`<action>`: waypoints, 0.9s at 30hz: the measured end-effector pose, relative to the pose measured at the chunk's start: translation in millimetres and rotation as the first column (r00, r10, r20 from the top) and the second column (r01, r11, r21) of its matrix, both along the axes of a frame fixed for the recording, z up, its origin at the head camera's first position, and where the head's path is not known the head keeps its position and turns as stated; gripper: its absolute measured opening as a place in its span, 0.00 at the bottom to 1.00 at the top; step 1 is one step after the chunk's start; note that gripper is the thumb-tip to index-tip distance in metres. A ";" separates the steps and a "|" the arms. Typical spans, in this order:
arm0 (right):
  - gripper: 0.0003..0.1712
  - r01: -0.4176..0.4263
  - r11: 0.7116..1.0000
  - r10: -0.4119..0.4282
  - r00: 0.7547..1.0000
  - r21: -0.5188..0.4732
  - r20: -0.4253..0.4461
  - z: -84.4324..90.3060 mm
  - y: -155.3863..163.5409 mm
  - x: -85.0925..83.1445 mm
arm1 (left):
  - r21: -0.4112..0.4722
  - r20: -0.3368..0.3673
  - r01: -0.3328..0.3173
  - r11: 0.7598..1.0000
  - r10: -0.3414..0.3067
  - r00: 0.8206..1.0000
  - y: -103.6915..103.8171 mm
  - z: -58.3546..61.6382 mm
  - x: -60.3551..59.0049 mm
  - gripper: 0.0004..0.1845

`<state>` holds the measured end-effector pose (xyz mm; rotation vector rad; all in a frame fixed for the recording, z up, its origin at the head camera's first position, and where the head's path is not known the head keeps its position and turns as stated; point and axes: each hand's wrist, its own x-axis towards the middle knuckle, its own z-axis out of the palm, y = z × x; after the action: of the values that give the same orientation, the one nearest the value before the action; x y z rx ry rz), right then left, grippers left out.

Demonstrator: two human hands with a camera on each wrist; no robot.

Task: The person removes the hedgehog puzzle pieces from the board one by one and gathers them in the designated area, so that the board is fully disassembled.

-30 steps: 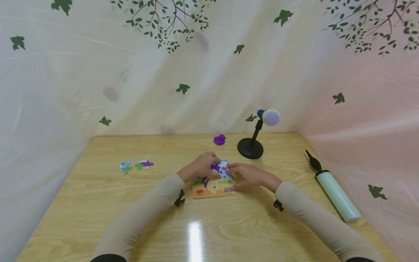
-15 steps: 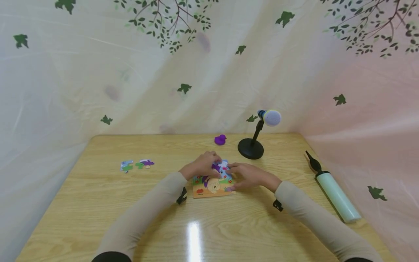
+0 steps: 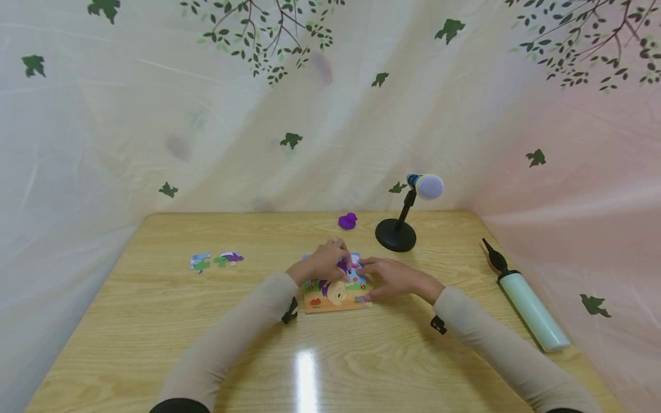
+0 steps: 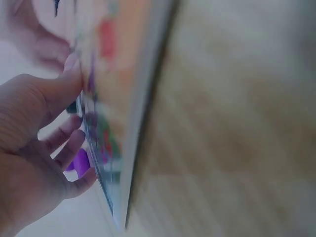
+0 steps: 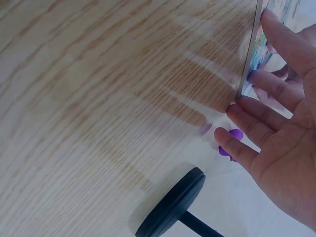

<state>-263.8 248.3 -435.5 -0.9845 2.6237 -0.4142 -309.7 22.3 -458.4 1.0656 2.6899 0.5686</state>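
Observation:
A jigsaw puzzle board (image 3: 338, 301) with a cartoon picture in purple, blue, green and orange lies flat on the table. My left hand (image 3: 324, 263) reaches over its upper part. In the left wrist view, the thumb (image 4: 64, 86) and fingertips touch the picture surface, spread apart; no loose piece shows between them. My right hand (image 3: 395, 278) rests at the board's right edge, fingers extended. In the right wrist view, its thumb and index finger (image 5: 276, 86) touch the picture near the edge. The picture under the left hand is hidden.
Two loose puzzle pieces lie left of the board: a blue-green one (image 3: 199, 263) and a purple-green one (image 3: 229, 259). Behind stand a purple duck (image 3: 348, 221) and a toy microphone (image 3: 428, 186) on a black stand (image 3: 395, 234). A pale green hand pump (image 3: 534, 310) lies at the right edge.
My left hand has shifted slightly right over the board, its fingers drawing lower over the purple part of the picture. The right hand and the loose pieces have stayed in place.

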 end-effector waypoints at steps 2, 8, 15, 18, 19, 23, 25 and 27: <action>0.39 -0.006 1.000 0.006 1.000 -0.001 -0.010 1.2 0.6 -0.1 | 0.000 0.004 0.002 1.000 -0.002 1.000 2.1 -0.1 1.8 0.17; 0.39 -0.007 1.000 0.007 1.000 -0.010 -0.015 0.6 1.6 -1.4 | 0.006 -0.030 -0.028 1.000 0.028 0.999 0.3 -1.0 0.4 0.27; 0.41 0.002 1.000 -0.002 1.000 0.002 -0.001 -2.0 0.1 -0.8 | 0.039 0.000 -0.024 0.999 0.024 1.000 -2.9 -0.7 -1.4 0.29; 0.40 0.000 1.000 0.000 1.000 -0.004 0.001 -1.8 0.2 -0.5 | 0.041 0.005 -0.028 0.999 0.027 1.000 -2.6 -1.5 -2.2 0.30; 0.40 -0.002 1.000 0.002 1.000 -0.006 -0.001 -1.9 0.4 -0.5 | 0.040 0.004 -0.027 0.999 0.027 1.000 -2.4 -1.9 -2.7 0.29; 0.39 -0.008 1.000 0.008 1.000 -0.013 -0.009 -2.6 1.2 -1.1 | 0.047 -0.009 -0.021 0.999 0.021 1.000 -1.8 -4.3 -4.8 0.29; 0.39 -0.013 1.000 0.013 1.000 -0.015 -0.015 -3.3 1.5 -1.8 | 0.052 -0.016 -0.017 0.999 0.017 1.000 -1.5 -4.3 -5.3 0.29; 0.39 -0.014 1.000 0.014 1.000 -0.018 -0.015 -3.3 1.6 -2.1 | 0.051 -0.023 -0.014 0.999 0.015 1.000 -1.2 -4.2 -5.5 0.29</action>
<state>-265.9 249.9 -438.8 -1.0150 2.6286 -0.4293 -315.2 21.2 -462.6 1.0723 2.7190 0.6351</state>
